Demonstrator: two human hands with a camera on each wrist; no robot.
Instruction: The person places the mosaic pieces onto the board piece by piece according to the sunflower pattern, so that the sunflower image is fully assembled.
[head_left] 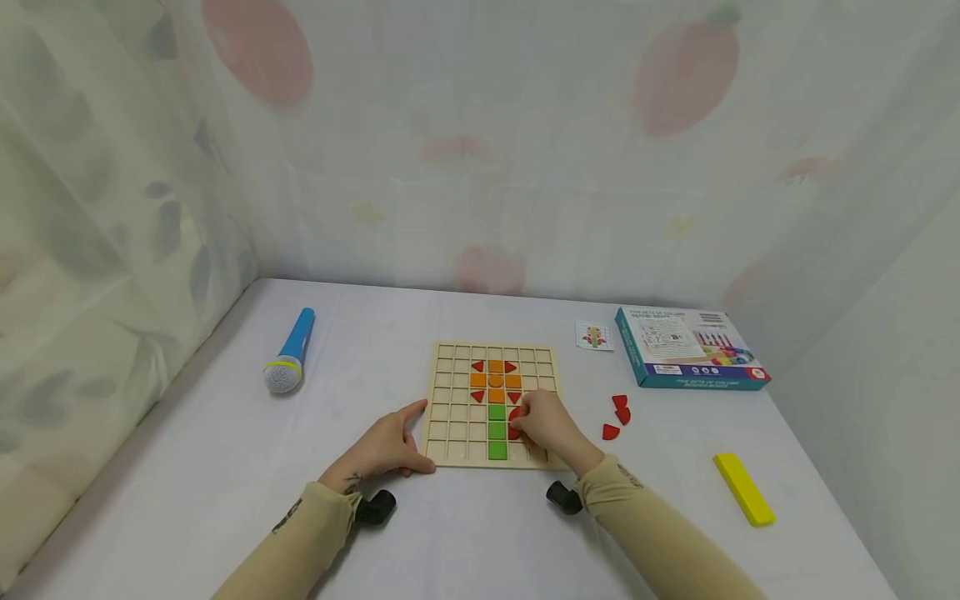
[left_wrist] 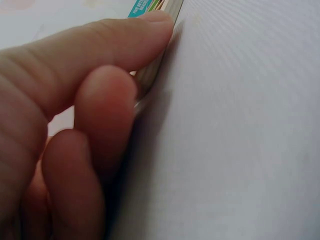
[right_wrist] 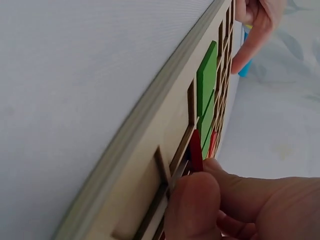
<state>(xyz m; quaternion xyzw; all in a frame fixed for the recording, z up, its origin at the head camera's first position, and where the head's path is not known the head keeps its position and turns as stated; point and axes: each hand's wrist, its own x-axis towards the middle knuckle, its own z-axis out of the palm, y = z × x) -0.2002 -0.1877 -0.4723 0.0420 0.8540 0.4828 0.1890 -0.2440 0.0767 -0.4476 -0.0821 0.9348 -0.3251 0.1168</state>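
Note:
A wooden grid board lies flat on the table. Down its middle run orange pieces, red triangles and a column of green squares. My right hand pinches a red piece between thumb and finger, low over the cells right of the green column. Another red piece shows just beyond it in the right wrist view. My left hand rests at the board's near left corner, index finger and thumb touching its edges. The held piece's full outline is hidden by fingers.
Several loose red fan-shaped pieces lie right of the board. A small pattern card and a game box are behind them. A yellow bar lies far right, a blue toy microphone at left.

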